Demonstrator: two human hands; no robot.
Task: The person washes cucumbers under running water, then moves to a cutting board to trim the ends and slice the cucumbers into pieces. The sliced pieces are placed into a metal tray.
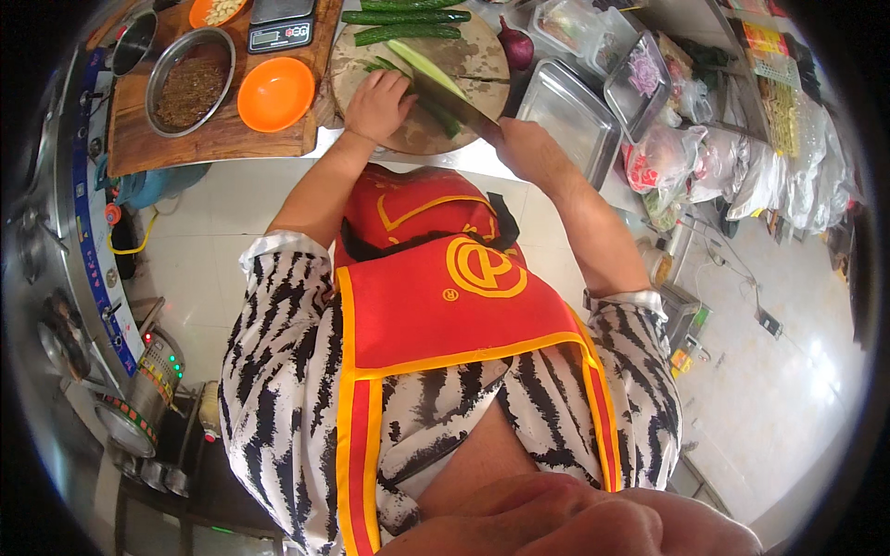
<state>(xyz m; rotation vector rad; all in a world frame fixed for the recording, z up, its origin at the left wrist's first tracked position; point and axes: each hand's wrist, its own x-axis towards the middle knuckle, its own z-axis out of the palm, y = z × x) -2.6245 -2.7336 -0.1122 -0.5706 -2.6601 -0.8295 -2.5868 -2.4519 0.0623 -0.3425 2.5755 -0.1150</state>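
Observation:
My right hand (532, 149) grips the handle of a cleaver (459, 108), whose blade slants across a round wooden chopping board (487, 52). Beside the blade, my left hand (379, 104) holds down dark green cucumber strips (386, 64) with curled fingers, which partly hide them. A cut cucumber length (427, 66) lies along the blade's far side, pale flesh up. On the near side is a narrow green cucumber piece (441, 118). Several uncut cucumbers (407, 33) lie across the board's far edge.
A red onion (516, 45) sits right of the board, near an steel tray (567, 115) and a smaller tray of sliced onion (645, 73). On the wooden worktop (128, 149) at left are an orange bowl (276, 94), a steel bowl of brown seasoning (191, 83) and a digital scale (280, 35).

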